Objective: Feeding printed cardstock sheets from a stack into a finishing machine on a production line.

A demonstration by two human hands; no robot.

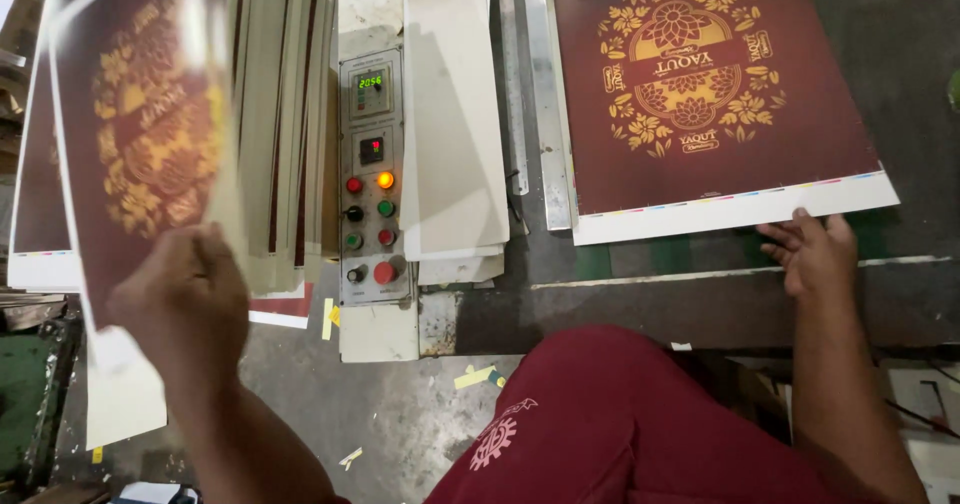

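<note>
Maroon trousers [620, 414] fill the near view. Beyond, a printed maroon sheet [715, 84] with gold ornament lies flat on the machine bed [900, 54]; the right hand [815, 249], fingers spread and gripping nothing, touches its white front edge. A second printed sheet [135, 134], blurred, is pinched in the closed left hand [185, 299]. Judgement: square the flat sheet against the metal guide rail [545, 94]. Control panel [372, 174] between.
</note>
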